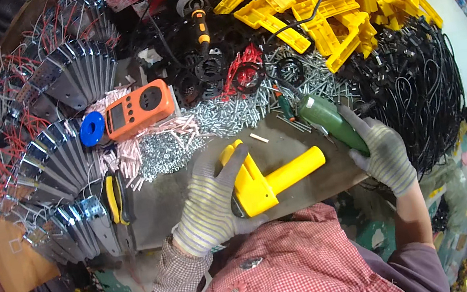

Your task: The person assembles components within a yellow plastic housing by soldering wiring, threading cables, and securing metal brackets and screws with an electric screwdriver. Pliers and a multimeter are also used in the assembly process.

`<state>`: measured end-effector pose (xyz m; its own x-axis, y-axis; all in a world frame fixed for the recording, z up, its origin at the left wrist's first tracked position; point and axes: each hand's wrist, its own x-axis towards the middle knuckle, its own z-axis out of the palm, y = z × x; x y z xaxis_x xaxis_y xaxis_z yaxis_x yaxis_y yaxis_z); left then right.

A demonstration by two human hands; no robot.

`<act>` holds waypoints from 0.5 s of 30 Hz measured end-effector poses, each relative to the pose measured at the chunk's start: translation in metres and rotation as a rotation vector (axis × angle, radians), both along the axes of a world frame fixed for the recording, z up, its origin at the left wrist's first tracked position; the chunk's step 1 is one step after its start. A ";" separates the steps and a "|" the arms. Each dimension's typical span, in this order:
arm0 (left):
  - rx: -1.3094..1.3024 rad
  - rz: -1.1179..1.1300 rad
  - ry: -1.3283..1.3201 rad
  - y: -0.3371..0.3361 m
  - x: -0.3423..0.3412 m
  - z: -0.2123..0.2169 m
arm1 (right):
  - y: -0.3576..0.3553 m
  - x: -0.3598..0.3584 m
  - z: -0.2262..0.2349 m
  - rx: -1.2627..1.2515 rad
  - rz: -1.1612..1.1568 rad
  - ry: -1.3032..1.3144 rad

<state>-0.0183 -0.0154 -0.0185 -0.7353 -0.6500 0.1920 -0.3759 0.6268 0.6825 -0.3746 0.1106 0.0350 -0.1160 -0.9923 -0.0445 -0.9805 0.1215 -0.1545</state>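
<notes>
My left hand [213,204], in a striped knit glove, grips a yellow plastic housing with a tubular handle [274,181] that lies on the grey workbench [160,201]. My right hand [383,152], also gloved, holds a green electric screwdriver [330,120] tilted over the bench, its tip pointing up-left toward a heap of silver screws [223,117]. A black cord runs from the screwdriver up across the yellow parts. The housing sits between both hands, close to my red checked apron.
A heap of yellow plastic shells [332,0] fills the back right, black cables [422,89] the right. An orange meter [139,108], a blue ring [92,129], black round parts [205,72], pliers [115,198] and rows of metal brackets with red wires [63,164] crowd the left.
</notes>
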 end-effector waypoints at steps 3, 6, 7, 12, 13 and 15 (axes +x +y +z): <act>-0.018 -0.005 0.013 0.001 0.001 0.002 | 0.007 -0.004 -0.011 -0.148 0.034 -0.085; -0.036 0.016 -0.003 0.004 0.002 0.003 | 0.004 0.005 -0.012 -0.366 0.041 -0.096; -0.034 0.018 -0.001 0.005 0.002 0.004 | 0.005 0.010 -0.009 -0.452 0.014 -0.004; -0.022 0.011 0.021 0.005 0.001 0.004 | 0.009 -0.009 -0.033 -0.577 0.179 0.183; -0.022 0.011 0.032 0.005 0.001 0.004 | 0.010 -0.014 -0.039 -0.629 0.197 0.244; -0.022 0.009 0.007 0.006 0.000 0.007 | 0.011 -0.017 -0.045 -0.681 0.216 0.310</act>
<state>-0.0186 -0.0095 -0.0113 -0.7277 -0.6524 0.2115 -0.3772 0.6383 0.6711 -0.3917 0.1219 -0.0096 0.1751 -0.7910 0.5862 -0.9823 -0.1003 0.1580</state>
